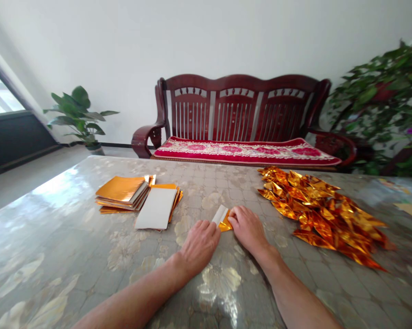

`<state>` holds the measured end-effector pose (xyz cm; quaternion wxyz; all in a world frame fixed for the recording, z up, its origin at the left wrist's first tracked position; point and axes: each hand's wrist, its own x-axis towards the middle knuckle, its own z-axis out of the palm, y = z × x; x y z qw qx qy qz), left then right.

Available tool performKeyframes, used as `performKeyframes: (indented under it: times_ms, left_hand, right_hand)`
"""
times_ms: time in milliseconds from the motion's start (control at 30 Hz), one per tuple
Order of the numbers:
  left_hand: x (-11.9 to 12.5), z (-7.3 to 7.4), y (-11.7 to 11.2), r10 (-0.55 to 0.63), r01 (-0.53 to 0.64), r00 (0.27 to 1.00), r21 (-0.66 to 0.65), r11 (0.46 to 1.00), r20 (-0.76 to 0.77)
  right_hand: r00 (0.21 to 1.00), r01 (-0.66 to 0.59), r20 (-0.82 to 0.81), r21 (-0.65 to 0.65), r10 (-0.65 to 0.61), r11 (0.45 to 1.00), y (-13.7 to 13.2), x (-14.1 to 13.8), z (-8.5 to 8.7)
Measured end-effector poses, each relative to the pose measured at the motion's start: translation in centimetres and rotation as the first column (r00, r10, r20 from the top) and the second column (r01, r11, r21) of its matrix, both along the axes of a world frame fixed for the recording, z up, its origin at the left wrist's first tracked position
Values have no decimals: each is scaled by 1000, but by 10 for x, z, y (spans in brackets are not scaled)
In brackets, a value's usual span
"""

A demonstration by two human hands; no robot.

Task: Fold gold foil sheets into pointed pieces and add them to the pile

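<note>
Between my two hands a sheet of gold foil paper (pixel 225 221) lies on the table, partly folded, showing a pale strip and a gold part. My left hand (pixel 201 237) presses on its left side with the fingers bent together. At its right edge, my right hand (pixel 246 225) has its thumb and fingers closed on the foil paper. Left of my hands is a stack of gold foil sheets (pixel 120 188), with a second pile of sheets (pixel 154 208) next to it, pale side up. A heap of folded gold foil pieces (pixel 320 212) lies to the right.
The table (pixel 99 283) has a glossy, flower-patterned cover. A clear plastic bag (pixel 394 189) lies at its right end. Behind the table stands a dark red wooden bench (pixel 240 109) with a red patterned cushion (pixel 247 151). Potted plants (pixel 76 114) flank the bench.
</note>
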<state>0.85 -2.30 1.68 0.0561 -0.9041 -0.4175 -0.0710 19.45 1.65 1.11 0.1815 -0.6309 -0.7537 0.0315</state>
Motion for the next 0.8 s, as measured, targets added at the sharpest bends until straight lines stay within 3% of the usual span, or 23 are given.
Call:
performKeyframes:
  times_ms: [100,167,400,600,800]
  left_hand:
    - [2,0,-5,-5,5,1000,-6,1000,20]
    - [3,-1,-6,-10,10,999,-11,1000,34]
    - [5,-2,4,-89,95,994,-87,992,63]
    - [3,7,14,-164,166,986,-130,978,25]
    - [3,11,21,-178,183,983,-164,969,43]
  right_hand:
    - [989,138,-49,0,-138,990,6,10,-2]
    - [985,166,-41,-11,-167,986,7,14,-2]
    - [989,147,5,1,-147,989,5,9,-1]
    - [991,129,15,41,-130,991,7,4,-4]
    - [992,126,9,-16,-125,992,9,-1,2]
